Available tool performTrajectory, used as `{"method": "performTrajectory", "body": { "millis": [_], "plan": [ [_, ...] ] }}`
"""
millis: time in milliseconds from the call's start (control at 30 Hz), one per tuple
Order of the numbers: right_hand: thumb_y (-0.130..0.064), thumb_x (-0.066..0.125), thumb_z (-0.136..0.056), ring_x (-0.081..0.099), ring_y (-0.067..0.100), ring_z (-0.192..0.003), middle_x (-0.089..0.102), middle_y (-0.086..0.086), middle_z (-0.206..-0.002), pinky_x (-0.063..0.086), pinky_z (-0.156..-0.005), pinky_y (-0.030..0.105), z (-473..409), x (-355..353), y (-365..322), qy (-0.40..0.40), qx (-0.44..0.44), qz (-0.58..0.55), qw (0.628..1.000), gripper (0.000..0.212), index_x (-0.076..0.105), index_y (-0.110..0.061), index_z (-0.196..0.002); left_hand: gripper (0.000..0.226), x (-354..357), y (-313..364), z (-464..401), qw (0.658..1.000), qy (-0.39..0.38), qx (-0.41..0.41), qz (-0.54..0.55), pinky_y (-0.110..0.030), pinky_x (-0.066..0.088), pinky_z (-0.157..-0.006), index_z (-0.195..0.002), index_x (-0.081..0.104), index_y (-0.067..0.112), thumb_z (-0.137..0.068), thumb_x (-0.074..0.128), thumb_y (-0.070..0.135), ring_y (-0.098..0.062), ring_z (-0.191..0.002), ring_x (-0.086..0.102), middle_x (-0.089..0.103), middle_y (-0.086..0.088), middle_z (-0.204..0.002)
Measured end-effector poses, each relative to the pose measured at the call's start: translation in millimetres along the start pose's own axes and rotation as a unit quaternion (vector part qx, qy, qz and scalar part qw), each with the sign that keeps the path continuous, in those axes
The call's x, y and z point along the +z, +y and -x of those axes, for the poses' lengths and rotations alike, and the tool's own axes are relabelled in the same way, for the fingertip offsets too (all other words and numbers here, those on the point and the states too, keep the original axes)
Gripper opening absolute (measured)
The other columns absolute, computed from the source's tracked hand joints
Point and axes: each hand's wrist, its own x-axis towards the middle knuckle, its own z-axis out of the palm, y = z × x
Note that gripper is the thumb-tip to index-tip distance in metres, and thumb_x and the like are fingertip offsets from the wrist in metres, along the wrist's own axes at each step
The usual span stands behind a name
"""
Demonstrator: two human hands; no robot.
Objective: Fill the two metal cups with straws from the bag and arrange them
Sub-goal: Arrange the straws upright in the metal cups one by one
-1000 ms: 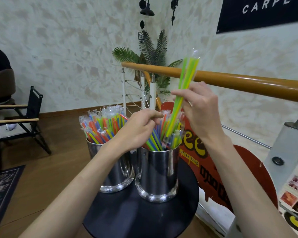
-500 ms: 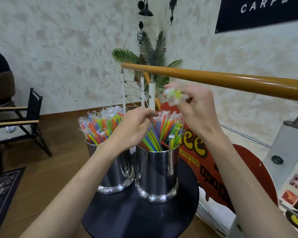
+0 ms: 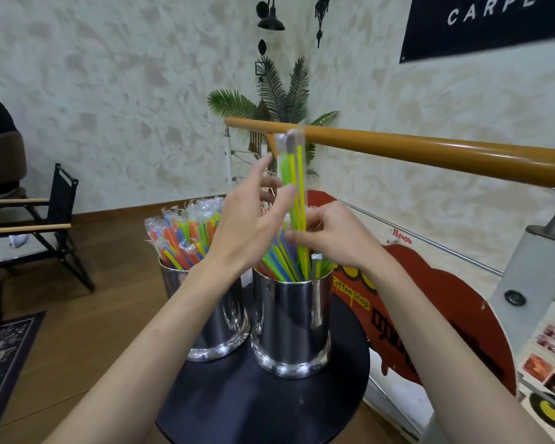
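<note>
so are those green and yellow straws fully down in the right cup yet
No. The wrapped straws stand upright, high above the right cup, gripped by the right hand.

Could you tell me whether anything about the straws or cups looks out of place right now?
A few green and yellow straws stand far above the rest in the right cup, held by the right hand. Otherwise both cups stand upright.

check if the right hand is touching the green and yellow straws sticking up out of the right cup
Touching. The head view shows the right hand with fingertips curled round the raised straws just above the right cup; no gap is visible.
</note>
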Motion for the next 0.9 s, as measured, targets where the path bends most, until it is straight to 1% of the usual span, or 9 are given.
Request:
{"method": "performTrajectory", "body": {
  "millis": [100, 233, 367, 500, 567, 733, 767, 833, 900],
  "plan": [
    [-0.036, 0.079, -0.087, 0.041, 0.005, -0.043, 0.046, -0.007, -0.046, 0.031, -0.048, 0.018, 1.1, 5.0, -1.8, -0.026, 0.001, 0.033, 0.999, 0.041, 0.060, -0.016, -0.056, 0.049, 3.8, 3.7, -1.1, 0.998, 0.025, 0.050, 0.005, -0.033, 0.054, -0.073, -0.142, 0.048, 0.022, -0.098, 0.063, 0.038, -0.014, -0.076, 0.063, 0.064, 0.005, -0.088],
    [-0.033, 0.080, -0.087, 0.036, 0.007, -0.042, 0.043, -0.005, -0.048, 0.027, -0.045, 0.019, 2.0, 5.5, -1.8, -0.070, 0.001, 0.031, 0.997, 0.043, 0.057, -0.012, -0.057, 0.024, 5.7, -1.9, -3.4, 0.998, 0.034, 0.040, -0.035, -0.034, 0.046, -0.058, -0.122, 0.062, 0.018, -0.100, 0.062, 0.028, -0.010, -0.056, 0.048, 0.062, -0.003, -0.070],
    [-0.037, 0.076, -0.090, 0.037, 0.007, -0.045, 0.041, -0.003, -0.053, 0.028, -0.051, 0.024, 3.4, 2.8, 1.2, -0.089, -0.010, 0.043, 0.995, 0.045, 0.055, -0.004, -0.067, 0.008, 6.5, -4.8, -4.3, 0.999, 0.009, 0.001, -0.052, -0.029, 0.049, -0.060, -0.100, 0.065, 0.017, -0.098, 0.064, 0.024, -0.008, -0.057, 0.055, 0.068, -0.004, -0.073],
    [-0.039, 0.073, -0.090, 0.052, 0.003, -0.051, 0.050, -0.007, -0.058, 0.040, -0.058, 0.027, 4.0, -3.3, 1.7, -0.034, -0.029, 0.013, 0.999, 0.026, 0.067, -0.014, -0.088, 0.009, 9.6, -12.1, -4.8, 0.993, -0.046, -0.026, -0.110, -0.044, 0.054, -0.073, -0.093, 0.065, 0.024, -0.095, 0.063, 0.032, -0.022, -0.074, 0.064, 0.069, 0.003, -0.074],
    [-0.040, 0.074, -0.087, 0.060, 0.005, -0.060, 0.060, -0.009, -0.069, 0.050, -0.063, 0.036, 3.8, -6.0, 1.8, 0.010, -0.036, 0.026, 0.999, 0.018, 0.070, -0.025, -0.095, 0.011, 11.9, -13.1, -3.4, 0.984, -0.092, -0.035, -0.151, -0.048, 0.053, -0.078, -0.096, 0.064, 0.028, -0.095, 0.060, 0.038, -0.027, -0.081, 0.063, 0.068, 0.004, -0.078],
    [-0.025, 0.076, -0.090, 0.069, 0.010, -0.059, 0.070, -0.001, -0.071, 0.058, -0.062, 0.039, 4.5, -6.6, 2.8, 0.028, -0.043, 0.024, 0.998, 0.012, 0.070, -0.018, -0.098, 0.021, 11.6, -11.1, -1.7, 0.979, -0.100, -0.027, -0.173, -0.041, 0.051, -0.075, -0.101, 0.064, 0.022, -0.093, 0.066, 0.042, -0.017, -0.079, 0.062, 0.066, 0.005, -0.083],
    [-0.024, 0.076, -0.090, 0.069, 0.009, -0.059, 0.071, -0.001, -0.068, 0.058, -0.062, 0.037, 4.6, -7.6, 2.7, 0.029, -0.040, 0.028, 0.998, 0.009, 0.071, -0.018, -0.095, 0.026, 10.5, -9.2, -1.5, 0.980, -0.093, -0.020, -0.177, -0.037, 0.048, -0.076, -0.109, 0.064, 0.024, -0.091, 0.069, 0.042, -0.014, -0.080, 0.059, 0.064, 0.006, -0.089],
    [-0.024, 0.077, -0.090, 0.069, 0.007, -0.058, 0.072, -0.002, -0.064, 0.058, -0.064, 0.033, 4.7, -8.3, 1.8, 0.015, -0.025, 0.039, 0.999, 0.008, 0.071, -0.021, -0.086, 0.059, 7.0, -7.5, -2.1, 0.974, -0.059, 0.015, -0.220, -0.033, 0.043, -0.084, -0.138, 0.055, 0.021, -0.088, 0.070, 0.048, -0.016, -0.096, 0.056, 0.060, 0.003, -0.108],
    [-0.028, 0.076, -0.090, 0.068, 0.005, -0.058, 0.071, -0.003, -0.062, 0.057, -0.066, 0.031, 5.2, -6.9, 0.6, -0.016, -0.006, 0.066, 0.998, 0.017, 0.069, -0.019, -0.077, 0.070, 2.3, -3.8, -2.8, 0.960, -0.005, 0.051, -0.275, -0.033, 0.034, -0.092, -0.145, 0.049, 0.021, -0.087, 0.064, 0.057, -0.022, -0.113, 0.050, 0.056, -0.002, -0.122]
  ]
}}
